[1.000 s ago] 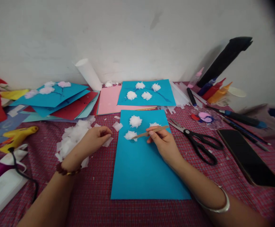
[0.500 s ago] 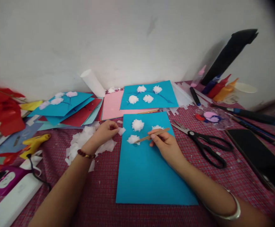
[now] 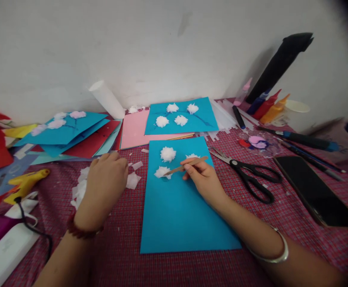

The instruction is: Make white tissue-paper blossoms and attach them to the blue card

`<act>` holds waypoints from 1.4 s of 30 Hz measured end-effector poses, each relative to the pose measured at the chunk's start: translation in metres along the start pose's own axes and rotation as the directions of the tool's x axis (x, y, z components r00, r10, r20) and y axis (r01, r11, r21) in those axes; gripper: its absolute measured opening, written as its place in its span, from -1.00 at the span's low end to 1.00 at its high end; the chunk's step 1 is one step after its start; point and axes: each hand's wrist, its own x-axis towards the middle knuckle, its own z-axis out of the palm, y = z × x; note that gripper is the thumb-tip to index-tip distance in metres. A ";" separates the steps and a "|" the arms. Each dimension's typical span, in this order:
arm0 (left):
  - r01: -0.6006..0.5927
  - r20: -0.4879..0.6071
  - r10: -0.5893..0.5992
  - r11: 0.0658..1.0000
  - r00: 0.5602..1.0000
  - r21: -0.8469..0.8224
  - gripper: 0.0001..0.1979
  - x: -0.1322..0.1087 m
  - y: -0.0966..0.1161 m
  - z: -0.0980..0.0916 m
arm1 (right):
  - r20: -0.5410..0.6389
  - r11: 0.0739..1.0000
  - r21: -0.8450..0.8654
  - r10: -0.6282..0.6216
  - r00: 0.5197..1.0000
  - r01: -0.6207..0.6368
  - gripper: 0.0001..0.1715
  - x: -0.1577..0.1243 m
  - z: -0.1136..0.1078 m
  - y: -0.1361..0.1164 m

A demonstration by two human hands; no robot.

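Note:
A thin wooden stick (image 3: 176, 170) is pinched in my right hand (image 3: 202, 179), its tip touching a white paper flower (image 3: 163, 172) on the blue card (image 3: 176, 223). Another fluffy white flower (image 3: 168, 154) sits above it, and a third (image 3: 192, 156) is partly behind the stick and hand. Over the pile of white tissue pieces (image 3: 80, 187) is my left hand (image 3: 106, 177), back upward. Its fingers curl down, with the tips hidden, so anything they hold cannot be seen. Loose tissue pieces (image 3: 133, 180) lie just right of it.
Black-handled scissors (image 3: 252, 171) lie right of the card, beside a phone (image 3: 314, 189). Behind is a finished-looking blue card (image 3: 181, 127) with white flowers. A yellow glue gun (image 3: 27, 183) and a white power strip (image 3: 15, 247) are at left. Paint bottles (image 3: 265, 105) stand at the back right.
My left hand has moved left and toward me, from the card's edge onto the tissue pile. The small tissue piece at its fingertips is no longer there. My right hand keeps the stick on the flower.

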 end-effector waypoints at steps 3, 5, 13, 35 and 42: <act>-0.051 -0.007 0.051 0.966 0.999 -0.252 -0.76 -0.003 0.012 -0.010 | 0.007 1.000 0.004 -0.007 1.000 0.007 -0.76 0.000 0.000 0.001; -0.049 0.188 0.196 0.807 0.962 -0.588 -0.74 -0.004 0.020 -0.011 | 0.006 1.000 0.009 -0.006 1.000 0.006 -0.76 0.000 0.000 0.001; 0.185 0.441 0.245 0.661 0.863 -0.728 -0.83 -0.001 0.038 0.040 | -0.006 1.000 0.009 -0.003 1.000 0.003 -0.78 0.000 0.000 -0.002; 0.136 0.282 0.130 0.641 0.951 -0.755 -0.87 0.006 0.042 0.053 | 0.113 0.923 -0.226 -0.292 0.950 0.311 -0.84 -0.019 0.006 -0.019; 0.125 0.270 0.147 0.619 0.952 -0.776 -0.87 0.005 0.042 0.055 | 0.202 0.825 -0.309 -0.429 0.880 0.473 -0.81 -0.016 0.008 -0.015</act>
